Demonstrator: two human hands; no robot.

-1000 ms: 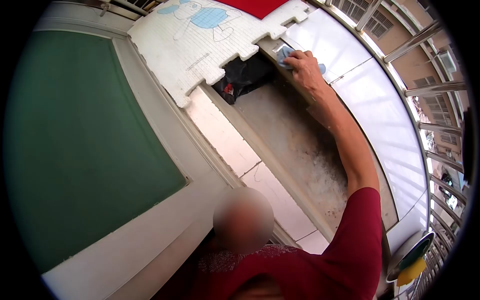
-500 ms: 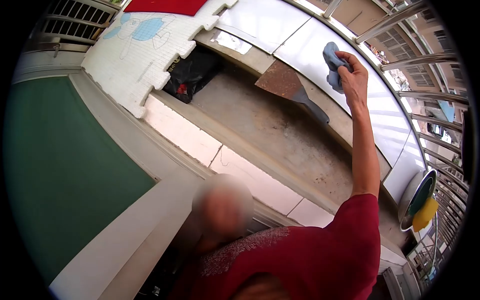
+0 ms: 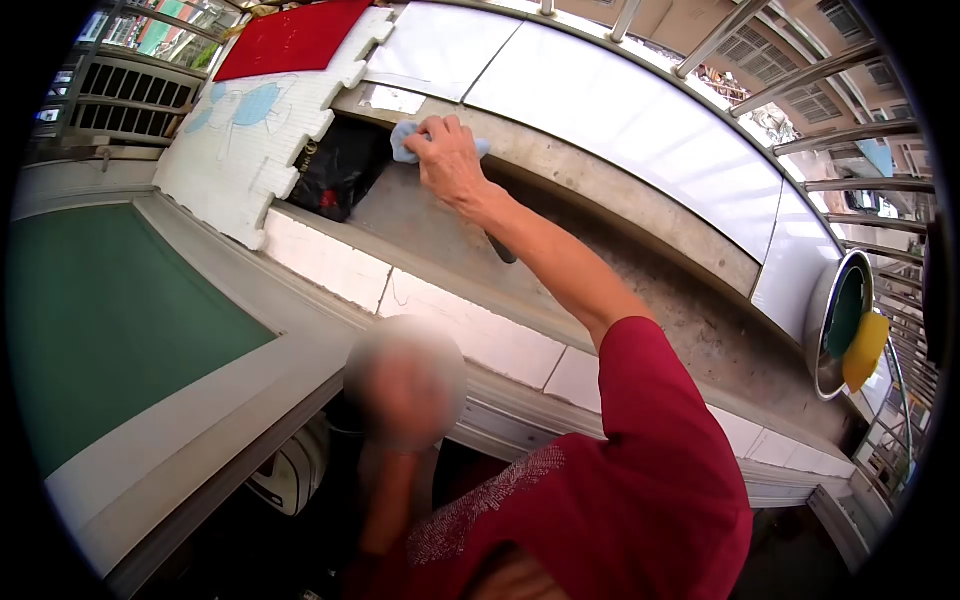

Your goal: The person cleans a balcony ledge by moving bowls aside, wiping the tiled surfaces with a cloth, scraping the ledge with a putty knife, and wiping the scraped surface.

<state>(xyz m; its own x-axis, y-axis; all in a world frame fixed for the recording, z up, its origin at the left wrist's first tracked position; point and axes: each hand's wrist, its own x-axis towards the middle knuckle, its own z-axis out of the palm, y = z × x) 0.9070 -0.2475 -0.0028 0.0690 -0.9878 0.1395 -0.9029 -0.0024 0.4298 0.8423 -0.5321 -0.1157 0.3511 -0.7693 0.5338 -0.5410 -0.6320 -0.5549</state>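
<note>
My right hand [image 3: 450, 160] is closed on a blue-grey cloth [image 3: 404, 142], which sticks out on both sides of the fingers. It is over the inner edge of the ledge, beside a black plastic bag [image 3: 345, 168] in the recess. A dark tip of a metal sheet [image 3: 503, 250] shows below my wrist; my hand and arm cover the rest. My left forearm [image 3: 390, 505] rises near the door frame. A blur covers my left hand [image 3: 405, 385], so its fingers cannot be made out.
White tiles [image 3: 620, 110] top the ledge along the metal railing [image 3: 800, 80]. A white foam mat [image 3: 240, 150] and a red sheet [image 3: 290, 40] lie at the far left. A metal basin [image 3: 822, 330] with a yellow item [image 3: 866, 352] stands at right. A green panel [image 3: 120, 320] is at left.
My right hand has moved left with the cloth, from the white tiles to the ledge's inner edge near the black bag. The view has shifted slightly, and my left forearm shows more.
</note>
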